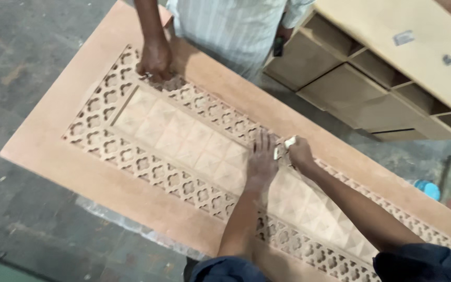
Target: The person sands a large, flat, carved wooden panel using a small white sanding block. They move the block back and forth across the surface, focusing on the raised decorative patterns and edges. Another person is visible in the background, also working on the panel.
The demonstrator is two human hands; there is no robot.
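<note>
A long carved wooden panel (79, 172) lies flat, with a lattice border of clover-shaped cut-outs (147, 164) around a centre field of raised pyramid squares (184, 138). My left hand (262, 159) rests flat, fingers spread, on the centre field by the far lattice strip. My right hand (299, 153) is closed on a small pale piece, probably folded sandpaper (283, 148), pressed to that lattice strip. Another person's hand (155, 58) presses on the lattice at the panel's far corner.
The other person, in a striped shirt (230, 26), stands at the far side of the panel. A wooden cabinet with open compartments (371, 83) lies on its side at the upper right. A blue object (426, 188) lies on the grey concrete floor (22, 68).
</note>
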